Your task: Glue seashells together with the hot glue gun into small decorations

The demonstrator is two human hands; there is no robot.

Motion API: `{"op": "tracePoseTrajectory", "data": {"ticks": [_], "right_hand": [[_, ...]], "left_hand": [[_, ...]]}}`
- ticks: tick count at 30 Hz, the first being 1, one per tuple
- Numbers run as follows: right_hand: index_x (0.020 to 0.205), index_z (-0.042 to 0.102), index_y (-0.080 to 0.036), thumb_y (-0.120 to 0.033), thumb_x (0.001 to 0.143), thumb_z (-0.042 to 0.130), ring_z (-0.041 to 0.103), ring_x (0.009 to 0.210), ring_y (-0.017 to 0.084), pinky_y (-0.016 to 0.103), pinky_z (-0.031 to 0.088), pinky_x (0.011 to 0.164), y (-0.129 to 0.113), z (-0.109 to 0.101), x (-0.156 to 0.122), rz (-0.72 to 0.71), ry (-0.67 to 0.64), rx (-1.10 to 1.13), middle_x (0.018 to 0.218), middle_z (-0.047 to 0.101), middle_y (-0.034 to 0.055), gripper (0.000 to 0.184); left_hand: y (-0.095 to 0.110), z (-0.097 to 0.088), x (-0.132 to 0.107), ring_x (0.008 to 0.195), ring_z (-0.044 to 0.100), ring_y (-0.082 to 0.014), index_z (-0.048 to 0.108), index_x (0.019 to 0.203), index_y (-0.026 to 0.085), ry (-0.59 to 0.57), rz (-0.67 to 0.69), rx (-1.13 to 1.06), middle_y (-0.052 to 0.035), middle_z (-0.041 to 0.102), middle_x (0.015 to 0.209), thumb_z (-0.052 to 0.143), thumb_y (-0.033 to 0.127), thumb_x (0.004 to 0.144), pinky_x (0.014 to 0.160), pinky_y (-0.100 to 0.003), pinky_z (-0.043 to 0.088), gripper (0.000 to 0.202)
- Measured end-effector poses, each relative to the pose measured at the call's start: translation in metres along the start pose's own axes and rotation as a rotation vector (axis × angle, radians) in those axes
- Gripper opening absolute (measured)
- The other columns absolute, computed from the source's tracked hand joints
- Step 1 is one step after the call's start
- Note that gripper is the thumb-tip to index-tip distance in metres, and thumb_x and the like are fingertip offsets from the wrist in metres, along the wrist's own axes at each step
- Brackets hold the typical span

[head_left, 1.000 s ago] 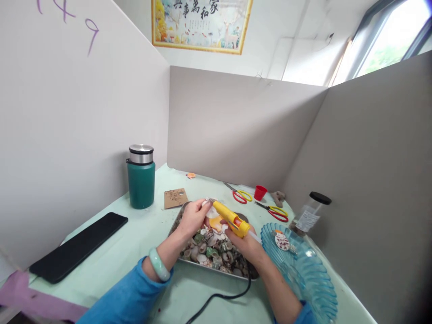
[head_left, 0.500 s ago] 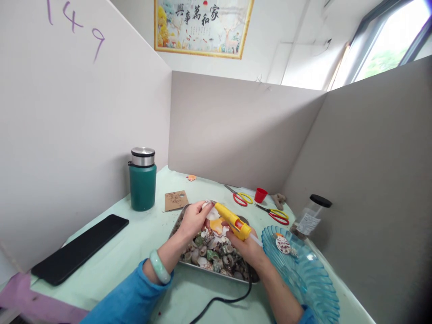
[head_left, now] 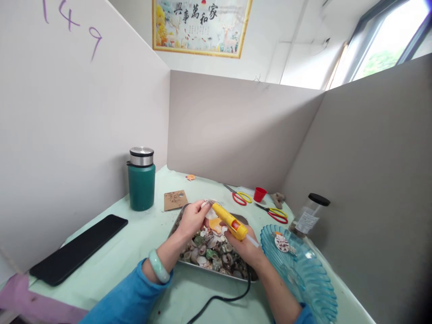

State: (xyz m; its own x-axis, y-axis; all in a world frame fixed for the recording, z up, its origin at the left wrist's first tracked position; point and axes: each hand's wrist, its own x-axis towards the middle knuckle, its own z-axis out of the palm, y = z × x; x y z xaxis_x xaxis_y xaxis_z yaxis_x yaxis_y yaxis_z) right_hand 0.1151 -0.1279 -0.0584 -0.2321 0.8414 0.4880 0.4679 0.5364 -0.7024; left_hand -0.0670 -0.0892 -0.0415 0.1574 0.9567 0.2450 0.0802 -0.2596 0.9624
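Note:
My right hand (head_left: 242, 243) is wrapped round a yellow hot glue gun (head_left: 229, 220), its clear glue stick poking out at the back. The gun's nozzle points up and left to my left hand (head_left: 193, 219), whose fingers pinch a small whitish shell (head_left: 206, 202); its shape is mostly hidden by the fingers. Both hands are above a metal tray (head_left: 202, 269) heaped with seashells (head_left: 212, 254), some green, some brown and white. An orange-and-white shell (head_left: 216, 226) shows between the hands.
A blue glass plate (head_left: 313, 283) with a few shells stands at the right, near a lidded clear jar (head_left: 308, 216). Two pairs of scissors (head_left: 241, 197) and a red cup (head_left: 259, 194) lie behind. A green flask (head_left: 141, 184) stands left. The black cord (head_left: 219, 298) runs toward me.
The view has shifted very slightly. Both hands keep their holds, and the glue gun's nozzle stays at the shell in my left hand.

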Motion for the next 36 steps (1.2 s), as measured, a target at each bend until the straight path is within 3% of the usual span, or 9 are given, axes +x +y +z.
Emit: {"op": "tracePoseTrajectory", "data": {"ticks": [9,22,31,36], "right_hand": [[0.098,0.066,-0.017,-0.023,0.077,0.053,0.06,0.071,0.015,0.024,0.047,0.068,0.0052,0.0025,-0.0003,0.019,0.009,0.013,0.086,0.067,0.0021,0.025],[0.098,0.064,-0.016,-0.024,0.078,0.052,0.056,0.062,0.013,0.023,0.046,0.061,0.0075,0.002,-0.0014,0.041,0.023,0.033,0.079,0.065,0.0005,0.025],[0.097,0.065,-0.017,-0.024,0.077,0.053,0.055,0.062,0.012,0.023,0.044,0.061,0.0055,0.0019,-0.0009,0.05,0.009,0.012,0.079,0.064,0.0003,0.024],[0.099,0.064,-0.017,-0.026,0.079,0.052,0.051,0.058,0.011,0.022,0.043,0.057,0.0077,0.0026,-0.0026,0.057,0.007,0.043,0.072,0.061,-0.0007,0.025]], "left_hand": [[0.0053,0.0004,-0.002,0.034,0.043,-0.0083,0.059,0.081,0.015,0.012,-0.001,0.013,0.0049,0.048,0.04,0.048,0.046,0.081,0.034,-0.016,0.028,0.033],[-0.003,-0.0008,0.0018,0.036,0.044,-0.0089,0.057,0.077,0.015,0.026,0.008,-0.072,0.0045,0.048,0.04,0.05,0.051,0.08,0.035,-0.016,0.03,0.037],[-0.0008,0.0006,-0.0005,0.034,0.042,-0.0079,0.054,0.073,0.016,-0.038,-0.005,-0.064,0.0041,0.05,0.041,0.048,0.048,0.081,0.034,-0.016,0.029,0.034],[-0.0004,0.0001,-0.0003,0.034,0.042,-0.0082,0.055,0.074,0.016,-0.002,-0.008,-0.059,0.0042,0.049,0.04,0.048,0.051,0.08,0.035,-0.017,0.028,0.037]]}}
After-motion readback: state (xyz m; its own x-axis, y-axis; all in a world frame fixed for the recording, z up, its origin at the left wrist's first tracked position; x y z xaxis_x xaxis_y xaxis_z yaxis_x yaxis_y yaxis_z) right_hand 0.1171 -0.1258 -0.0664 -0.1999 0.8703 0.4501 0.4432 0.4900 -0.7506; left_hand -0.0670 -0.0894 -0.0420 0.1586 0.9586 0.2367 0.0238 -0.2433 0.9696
